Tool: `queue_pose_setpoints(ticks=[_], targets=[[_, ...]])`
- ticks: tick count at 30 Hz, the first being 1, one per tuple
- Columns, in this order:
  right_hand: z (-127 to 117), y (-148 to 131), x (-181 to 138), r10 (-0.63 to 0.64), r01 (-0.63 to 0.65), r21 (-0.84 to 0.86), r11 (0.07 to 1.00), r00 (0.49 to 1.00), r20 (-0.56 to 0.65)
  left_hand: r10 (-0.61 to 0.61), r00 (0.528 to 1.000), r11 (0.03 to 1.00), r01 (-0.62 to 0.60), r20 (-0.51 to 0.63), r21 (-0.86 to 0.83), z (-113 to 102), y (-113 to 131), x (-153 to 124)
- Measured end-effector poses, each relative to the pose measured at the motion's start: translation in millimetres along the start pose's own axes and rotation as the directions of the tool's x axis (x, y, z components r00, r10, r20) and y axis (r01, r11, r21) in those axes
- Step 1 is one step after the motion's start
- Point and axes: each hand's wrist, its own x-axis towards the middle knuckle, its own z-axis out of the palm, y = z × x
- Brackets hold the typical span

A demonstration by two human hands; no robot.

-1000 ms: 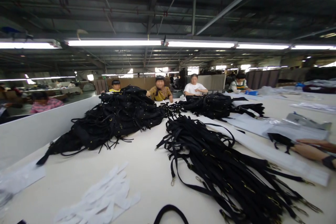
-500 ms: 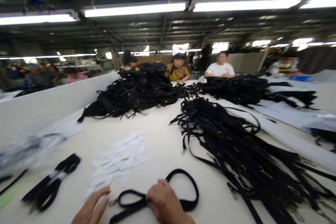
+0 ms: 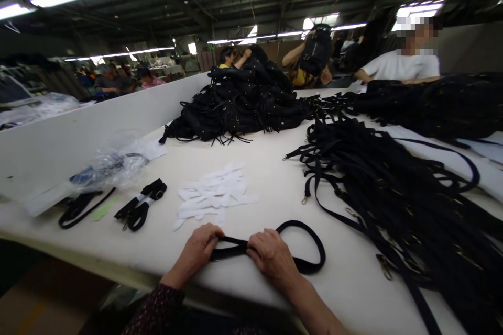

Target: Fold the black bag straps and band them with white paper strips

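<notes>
A black strap (image 3: 304,243) lies folded in a loop on the white table (image 3: 275,183) near its front edge. My left hand (image 3: 198,248) is closed on the strap's left end. My right hand (image 3: 271,256) is closed on the doubled strap a little to the right, with the loop sticking out past it. Just beyond my hands lies a pile of white paper strips (image 3: 214,196).
A big heap of black straps with metal clips (image 3: 396,188) fills the right side. A pile of black bags (image 3: 243,102) sits farther back. A folded, banded strap (image 3: 141,204) and clear plastic bags (image 3: 106,165) lie at left by a white partition (image 3: 78,128). Other people sit across the table.
The view has dropped toward the table's front edge. My left hand, open beside the strap half a second ago, has closed on its left end; my right hand still grips it.
</notes>
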Motion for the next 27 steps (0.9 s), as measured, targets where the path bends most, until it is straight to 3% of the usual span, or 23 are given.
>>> queue_pose_setpoints(ticks=[3,6,11,15,18,21,24,27], targets=[[0,1,0,0.039,-0.039,-0.012,0.999,0.999,0.002,-0.011,1.0,1.0,0.011,-0.007,0.026,-4,-2,-2],[0,3,0,0.053,-0.053,-0.016,0.998,0.999,0.011,0.04,0.998,0.998,-0.038,-0.042,0.049,-4,11,-5],[1,4,-3,0.051,-0.05,-0.014,0.999,0.998,0.035,0.174,0.984,0.98,-0.176,0.027,0.093,25,52,-1],[-3,4,-5,0.045,-0.048,0.065,0.997,0.998,0.043,0.133,0.989,0.987,-0.138,0.067,0.088,45,65,13],[-19,11,-12,0.078,-0.078,0.16,0.984,0.997,0.005,0.116,0.991,0.99,-0.121,0.069,0.074,48,61,20],[-50,28,-27,0.231,-0.205,0.246,0.947,0.97,-0.082,0.099,0.992,0.993,-0.104,0.075,0.063,46,57,21],[-78,40,-40,0.269,-0.267,0.188,0.945,0.963,0.016,0.093,0.993,0.994,-0.097,0.078,0.055,44,57,19],[-81,35,-41,0.217,-0.235,0.093,0.968,0.962,0.168,0.102,0.992,0.993,-0.105,0.07,0.046,46,57,19]])
